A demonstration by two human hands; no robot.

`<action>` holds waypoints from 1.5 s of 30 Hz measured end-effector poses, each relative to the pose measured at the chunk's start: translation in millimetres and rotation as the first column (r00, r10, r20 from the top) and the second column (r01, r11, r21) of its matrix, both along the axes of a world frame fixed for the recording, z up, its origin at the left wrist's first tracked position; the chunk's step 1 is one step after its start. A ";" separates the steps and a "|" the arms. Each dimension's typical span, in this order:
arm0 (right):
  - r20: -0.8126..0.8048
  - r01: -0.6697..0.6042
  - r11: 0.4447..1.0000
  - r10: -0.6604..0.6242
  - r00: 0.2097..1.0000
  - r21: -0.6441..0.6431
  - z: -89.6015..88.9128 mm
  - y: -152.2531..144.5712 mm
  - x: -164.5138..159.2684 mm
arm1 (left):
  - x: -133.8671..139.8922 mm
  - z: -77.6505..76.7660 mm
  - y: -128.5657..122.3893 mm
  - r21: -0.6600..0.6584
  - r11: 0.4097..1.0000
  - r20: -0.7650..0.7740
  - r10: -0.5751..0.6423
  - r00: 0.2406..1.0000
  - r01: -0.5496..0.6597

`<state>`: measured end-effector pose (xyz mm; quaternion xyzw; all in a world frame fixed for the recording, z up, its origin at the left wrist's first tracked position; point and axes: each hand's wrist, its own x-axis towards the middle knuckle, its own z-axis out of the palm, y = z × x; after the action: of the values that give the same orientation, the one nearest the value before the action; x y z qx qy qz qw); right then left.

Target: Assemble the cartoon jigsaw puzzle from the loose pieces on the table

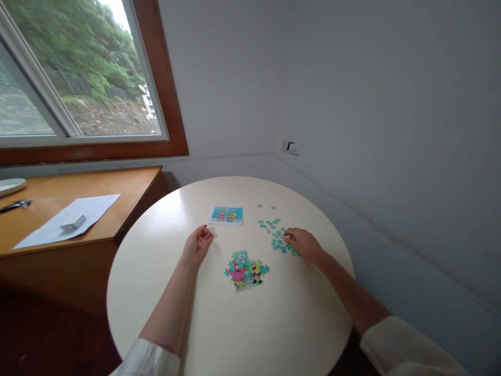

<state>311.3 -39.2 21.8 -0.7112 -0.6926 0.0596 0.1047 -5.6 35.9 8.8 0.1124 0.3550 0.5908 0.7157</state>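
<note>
On the round white table, a partly joined jigsaw puzzle lies between my forearms; it shows a pink starfish, a yellow sponge and a grey-green cartoon figure. My right hand is over a scatter of loose teal puzzle pieces, its thumb and fingers pinched on what looks like a small puzzle piece, mostly covered by the fingers. Palm turned up and fingers loosely curled, my left hand rests on the table with nothing visible in it. Just beyond it lies a picture card with the same cartoon characters.
Two stray puzzle pieces sit farther back on the table. A wooden desk at the left holds a paper sheet with a small white box on it. Walls and a socket stand behind.
</note>
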 end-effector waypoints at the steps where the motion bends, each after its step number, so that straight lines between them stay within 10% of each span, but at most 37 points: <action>1: 0.000 0.006 1.000 -0.006 1.000 -0.014 1.2 1.8 0.0 | 0.3 -0.1 0.3 -0.001 1.000 0.000 0.003 1.000 -0.003; 23: 0.036 -0.044 0.977 0.053 0.998 -0.206 5.9 38.1 8.0 | 3.0 -4.3 -1.9 0.046 0.999 -0.024 0.027 0.999 -0.026; 45: -0.108 -0.055 0.989 0.040 0.993 -0.136 -1.7 37.1 10.4 | 3.4 2.0 -5.6 0.021 0.999 -0.019 0.031 0.999 -0.030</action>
<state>321.7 -2.2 20.1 -0.6960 -0.6970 0.1475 0.0899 -2.2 30.3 10.9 0.1199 0.3573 0.6042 0.7021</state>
